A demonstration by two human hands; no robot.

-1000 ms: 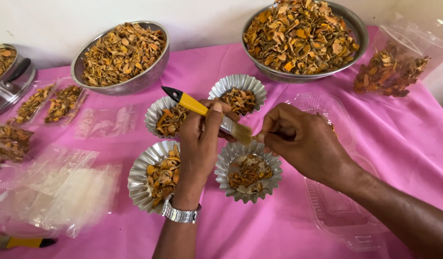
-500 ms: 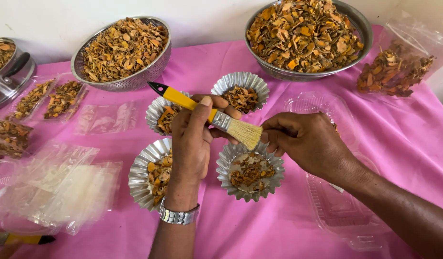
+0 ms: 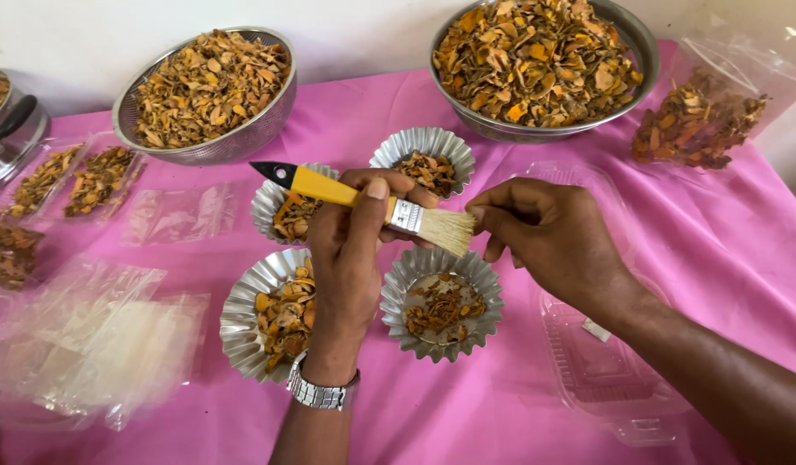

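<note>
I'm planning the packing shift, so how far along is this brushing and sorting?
Done: four fluted tins hold dried slices. In hand: left hand holds the brush, bristles at the right hand fingertips above one tin. Left: two bowls heaped full; flat bags unfilled.

Pink-clothed table, steel bowls, fluted foil cups, clear bags

brush: glossy yellow plastic handle, metal ferrule, pale bristles, in left hand
cups: shiny fluted metal, under hands
cloth: matt pink
</note>
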